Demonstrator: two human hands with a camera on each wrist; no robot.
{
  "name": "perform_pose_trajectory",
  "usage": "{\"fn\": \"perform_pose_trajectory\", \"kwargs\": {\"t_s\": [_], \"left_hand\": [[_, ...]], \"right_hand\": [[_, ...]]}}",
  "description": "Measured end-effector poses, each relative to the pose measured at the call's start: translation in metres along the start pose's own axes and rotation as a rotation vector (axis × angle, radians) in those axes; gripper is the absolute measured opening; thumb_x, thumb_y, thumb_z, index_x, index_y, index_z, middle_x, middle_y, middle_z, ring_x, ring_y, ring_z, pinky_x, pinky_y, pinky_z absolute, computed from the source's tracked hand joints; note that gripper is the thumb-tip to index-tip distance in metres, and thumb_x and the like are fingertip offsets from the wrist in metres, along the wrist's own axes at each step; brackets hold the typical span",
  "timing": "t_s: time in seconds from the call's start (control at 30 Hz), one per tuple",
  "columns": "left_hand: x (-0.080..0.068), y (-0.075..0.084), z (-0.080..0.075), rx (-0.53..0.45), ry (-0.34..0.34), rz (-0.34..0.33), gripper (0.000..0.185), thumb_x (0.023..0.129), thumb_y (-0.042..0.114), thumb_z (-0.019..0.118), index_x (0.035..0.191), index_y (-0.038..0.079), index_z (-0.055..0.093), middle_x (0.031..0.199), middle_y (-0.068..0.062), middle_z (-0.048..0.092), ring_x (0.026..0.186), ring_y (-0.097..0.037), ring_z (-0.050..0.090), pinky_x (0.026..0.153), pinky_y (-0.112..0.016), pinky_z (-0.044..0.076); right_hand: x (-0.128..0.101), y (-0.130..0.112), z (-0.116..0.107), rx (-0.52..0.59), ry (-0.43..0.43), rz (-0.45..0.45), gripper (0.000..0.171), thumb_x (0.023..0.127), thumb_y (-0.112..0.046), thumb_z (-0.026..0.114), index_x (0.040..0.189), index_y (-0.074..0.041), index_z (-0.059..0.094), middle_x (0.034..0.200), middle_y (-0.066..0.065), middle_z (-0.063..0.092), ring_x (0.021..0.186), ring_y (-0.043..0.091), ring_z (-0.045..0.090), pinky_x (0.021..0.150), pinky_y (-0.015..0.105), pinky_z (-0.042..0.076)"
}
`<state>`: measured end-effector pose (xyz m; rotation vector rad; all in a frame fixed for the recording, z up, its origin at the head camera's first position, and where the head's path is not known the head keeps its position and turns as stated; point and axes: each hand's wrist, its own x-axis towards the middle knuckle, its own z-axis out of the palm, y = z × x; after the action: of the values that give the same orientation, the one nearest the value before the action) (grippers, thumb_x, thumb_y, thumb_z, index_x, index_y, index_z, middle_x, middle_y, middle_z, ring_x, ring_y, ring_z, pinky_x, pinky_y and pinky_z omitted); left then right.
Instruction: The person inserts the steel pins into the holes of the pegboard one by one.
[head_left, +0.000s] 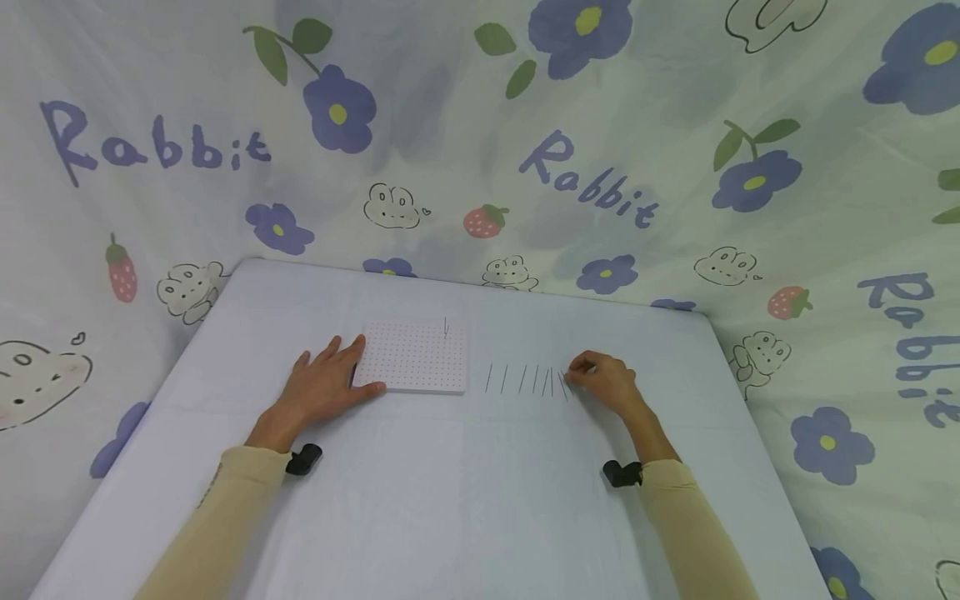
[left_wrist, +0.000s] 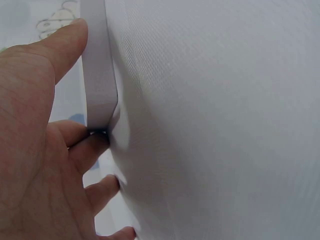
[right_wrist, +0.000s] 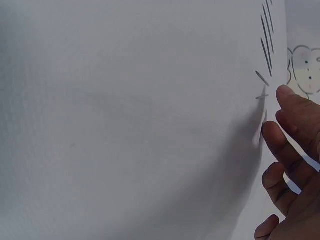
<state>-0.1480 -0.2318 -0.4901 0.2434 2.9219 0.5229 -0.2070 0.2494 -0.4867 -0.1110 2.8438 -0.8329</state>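
Needles [head_left: 525,379] lie in a row right of centre on the white table [head_left: 465,500]; thin, stiff, slippery, likely best pinched mid-shaft. Right hand [head_left: 603,382] curls fingertips at the rightmost one, grip unclear. Left hand [head_left: 322,385], fingers straight, steadies the light perforated foam board [head_left: 416,357], one needle [head_left: 446,327] upright at its far edge.

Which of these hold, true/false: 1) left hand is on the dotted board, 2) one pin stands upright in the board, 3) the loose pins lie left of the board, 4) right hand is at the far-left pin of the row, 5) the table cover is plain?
1) True: the left hand rests against the left edge of the dotted board.
2) True: one upright pin stands near the board's far right corner.
3) False: the row of pins lies right of the board.
4) False: the right hand is at the row's right end.
5) True: the table cover is plain; only the backdrop cloth is printed.
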Motion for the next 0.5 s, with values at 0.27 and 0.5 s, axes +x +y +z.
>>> {"fn": "perform_pose_trajectory", "kwargs": {"t_s": [0.27,0.5], "left_hand": [[0.0006,-0.0005,0.0016,-0.001,0.004,0.000,0.101,0.091,0.069,0.057,0.159,0.002,0.023,0.161,-0.023,0.030,0.150,-0.046,0.018,0.114,-0.073,0.009],[-0.0003,0.0007,-0.0006,-0.006,0.003,0.004,0.100,0.092,0.066,0.058,0.159,0.002,0.022,0.161,-0.023,0.030,0.151,-0.047,0.017,0.114,-0.073,0.008]], "right_hand": [[-0.0005,-0.0016,0.0058,0.016,-0.026,-0.006,0.022,0.091,-0.031,0.074,0.106,-0.015,0.072,0.095,0.002,0.067,0.095,0.027,0.060,0.102,0.069,0.025],[-0.0013,-0.0016,0.0085,0.025,-0.043,-0.005,0.025,0.092,-0.030,0.074,0.110,-0.013,0.071,0.096,0.003,0.065,0.092,0.024,0.058,0.097,0.063,0.033]]}}
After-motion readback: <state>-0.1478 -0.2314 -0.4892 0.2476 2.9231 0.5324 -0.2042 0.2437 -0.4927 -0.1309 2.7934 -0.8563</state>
